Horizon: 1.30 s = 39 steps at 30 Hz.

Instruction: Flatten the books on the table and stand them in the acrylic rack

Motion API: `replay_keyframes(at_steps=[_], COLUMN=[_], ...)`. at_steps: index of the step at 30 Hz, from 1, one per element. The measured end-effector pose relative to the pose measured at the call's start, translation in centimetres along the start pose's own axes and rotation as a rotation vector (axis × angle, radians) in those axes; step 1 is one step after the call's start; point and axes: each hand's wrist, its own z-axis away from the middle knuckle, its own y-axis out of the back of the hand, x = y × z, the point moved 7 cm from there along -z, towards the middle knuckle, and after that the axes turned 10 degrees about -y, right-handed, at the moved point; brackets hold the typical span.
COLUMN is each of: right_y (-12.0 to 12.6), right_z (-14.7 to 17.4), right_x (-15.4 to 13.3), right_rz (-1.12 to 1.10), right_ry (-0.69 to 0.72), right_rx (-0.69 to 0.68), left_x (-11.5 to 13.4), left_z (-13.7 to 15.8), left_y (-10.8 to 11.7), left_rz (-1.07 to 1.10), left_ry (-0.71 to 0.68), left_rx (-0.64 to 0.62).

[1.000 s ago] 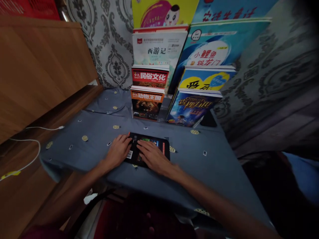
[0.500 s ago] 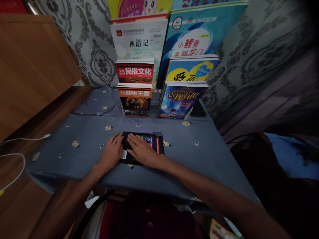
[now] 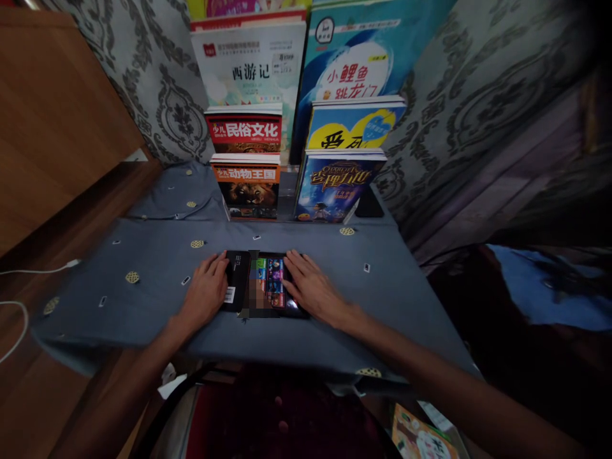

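Observation:
A thin black book (image 3: 237, 271) lies spread flat on the cloth, with a white barcode label on its left panel and a grid of small coloured pictures on its right part. A strip of its middle is blurred out. My left hand (image 3: 206, 284) rests palm down at the book's left edge, fingertips touching it, holding nothing. Across the right edge lies my right hand (image 3: 313, 287), its fingers stretched out and pressing on the cover. Both hands are open.
Behind the book, a clear stand holds several upright books, among them a lion-covered book (image 3: 253, 191) and a blue book (image 3: 337, 191). A dark flat object (image 3: 370, 205) lies beside the stand. A white cable (image 3: 43, 271) reaches the left side; a patterned curtain (image 3: 176, 108) hangs behind.
My right hand has slid right, from the middle of the book to its right edge, uncovering the coloured pictures. My left hand stays at the left edge. The view has shifted slightly.

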Motion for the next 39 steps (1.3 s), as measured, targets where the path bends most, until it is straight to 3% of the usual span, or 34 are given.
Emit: replay_keyframes(at_steps=[5, 12, 16, 20, 24, 34, 39], right_y=[0.5, 0.3, 0.4, 0.4, 0.1, -0.1, -0.2], right_z=[0.8, 0.9, 0.9, 0.8, 0.8, 0.9, 0.9], right_x=[1.2, 1.2, 1.1, 1.1, 1.2, 1.1, 1.2], right_rz=[-0.033, -0.053, -0.026, -0.021, -0.021, 0.011, -0.015], right_ry=[-0.029, -0.036, -0.035, -0.028, -0.036, -0.038, -0.043], right_rx=[0.046, 0.079, 0.063, 0.05, 0.057, 0.033, 0.03], left_x=[0.8, 5.7, 3.7, 0.2, -1.3, -0.3, 0.6], left_z=[-0.4, -3.1, -3.4, -2.1, -0.5, 5.5, 7.6], left_y=[0.1, -1.5, -1.3, -0.7, 0.0, 3.2, 4.1], left_rz=[-0.038, 0.017, -0.007, 0.024, 0.138, 0.282, 0.291], left_ry=[-0.016, -0.177, -0.09, 0.003, -0.007, -0.163, -0.166], left_rx=[-0.06, -0.142, -0.163, -0.163, -0.162, -0.172, -0.165])
